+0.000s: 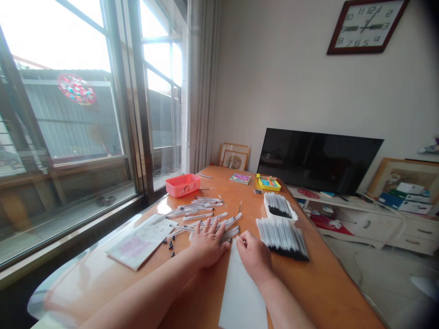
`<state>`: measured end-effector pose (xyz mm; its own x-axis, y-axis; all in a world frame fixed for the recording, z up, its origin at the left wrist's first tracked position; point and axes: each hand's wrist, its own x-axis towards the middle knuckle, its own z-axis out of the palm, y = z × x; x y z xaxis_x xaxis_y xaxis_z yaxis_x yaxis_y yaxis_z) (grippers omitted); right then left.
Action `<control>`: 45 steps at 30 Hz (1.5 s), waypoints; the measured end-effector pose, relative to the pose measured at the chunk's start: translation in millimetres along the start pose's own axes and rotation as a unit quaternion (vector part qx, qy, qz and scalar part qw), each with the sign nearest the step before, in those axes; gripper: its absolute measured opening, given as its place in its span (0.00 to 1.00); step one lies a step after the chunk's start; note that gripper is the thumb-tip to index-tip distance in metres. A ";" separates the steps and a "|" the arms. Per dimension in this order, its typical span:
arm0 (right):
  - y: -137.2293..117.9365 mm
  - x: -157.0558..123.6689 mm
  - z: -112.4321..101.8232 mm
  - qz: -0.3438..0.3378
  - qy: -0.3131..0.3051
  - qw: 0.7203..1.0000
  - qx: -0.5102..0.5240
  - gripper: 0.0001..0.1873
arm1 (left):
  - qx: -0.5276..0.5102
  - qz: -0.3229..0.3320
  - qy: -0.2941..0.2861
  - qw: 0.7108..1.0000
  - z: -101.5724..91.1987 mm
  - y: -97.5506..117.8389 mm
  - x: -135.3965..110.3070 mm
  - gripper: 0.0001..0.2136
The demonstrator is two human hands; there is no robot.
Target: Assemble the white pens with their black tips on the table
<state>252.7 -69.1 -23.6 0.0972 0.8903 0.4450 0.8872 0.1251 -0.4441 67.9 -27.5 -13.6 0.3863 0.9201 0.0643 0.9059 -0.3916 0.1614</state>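
Observation:
My left hand [210,244] lies flat with fingers spread on a loose pile of white pen barrels [202,212]. To its right my right hand [255,256] is closed, thumb against curled fingers, over the top edge of a long white sheet [242,294]; anything pinched in it is too small to make out. Several small black pen caps [170,246] are scattered left of my left hand. Beyond my right hand lies a stacked row of clear pens [279,235] with black ends. Behind that, a white basket [293,215] holds more pens.
A booklet [144,242] lies at the left by the window. Farther back are a pink plastic basket [183,186], a colourful magazine [240,179] and a yellow box [269,183]. The wooden table's right edge [343,269] runs alongside a low white cabinet [370,224] with a television [318,160].

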 end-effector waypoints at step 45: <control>-1.7 1.1 1.5 0.015 0.014 0.999 0.027 0.13 | -0.065 -0.145 0.051 0.986 -30.7 -139.0 91.6 0.09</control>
<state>250.7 -67.6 -23.5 0.1362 0.8812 0.4528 0.8582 0.1234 -0.4983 -27.9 111.4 0.1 0.0890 0.9915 0.0953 0.9431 -0.1147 0.3120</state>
